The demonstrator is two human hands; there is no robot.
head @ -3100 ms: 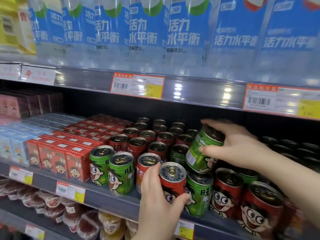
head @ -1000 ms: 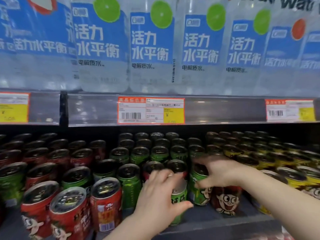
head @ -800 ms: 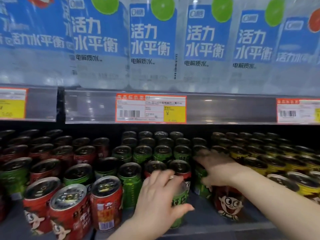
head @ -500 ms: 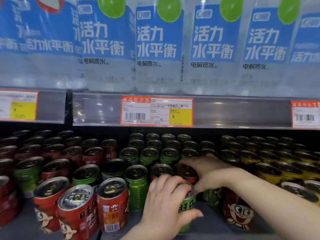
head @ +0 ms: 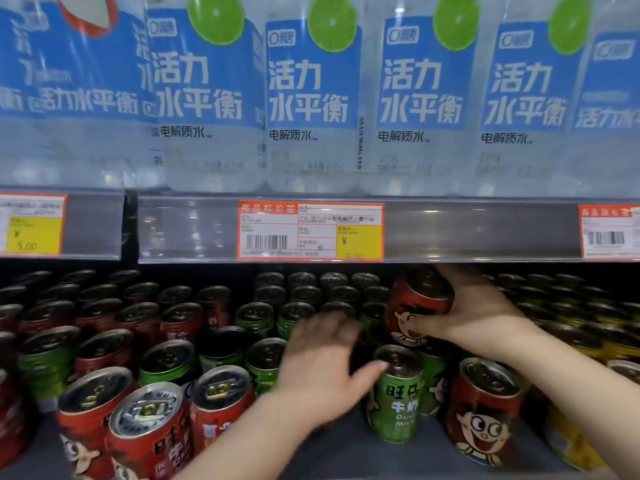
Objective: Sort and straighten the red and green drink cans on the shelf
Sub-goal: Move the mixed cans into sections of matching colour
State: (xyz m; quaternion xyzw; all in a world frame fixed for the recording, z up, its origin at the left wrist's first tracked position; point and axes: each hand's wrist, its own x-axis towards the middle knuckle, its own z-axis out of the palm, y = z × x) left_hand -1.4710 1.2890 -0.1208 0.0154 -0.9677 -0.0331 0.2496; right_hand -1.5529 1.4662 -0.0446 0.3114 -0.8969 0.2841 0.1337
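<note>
My right hand (head: 474, 317) grips a red can (head: 412, 306), lifted and tilted above the rows just under the upper shelf rail. My left hand (head: 322, 372) is blurred, fingers spread, with its thumb by the top of an upright green can (head: 396, 400) at the shelf front; it holds nothing. Another red can (head: 481, 410) stands to the right of that green can. Several red cans (head: 149, 434) lean at the front left, with green cans (head: 169, 365) mixed in behind them. Rows of green cans (head: 256, 313) fill the middle back.
The grey shelf floor (head: 346, 455) shows at the front. Yellow cans (head: 571, 441) fill the right side. The upper shelf rail carries a price tag (head: 310, 232) close over the cans. Large blue-labelled water bottles (head: 311, 91) stand above.
My right hand has taken a red can out of the rows and raised it. My left hand has let go of the green can and drawn slightly left.
</note>
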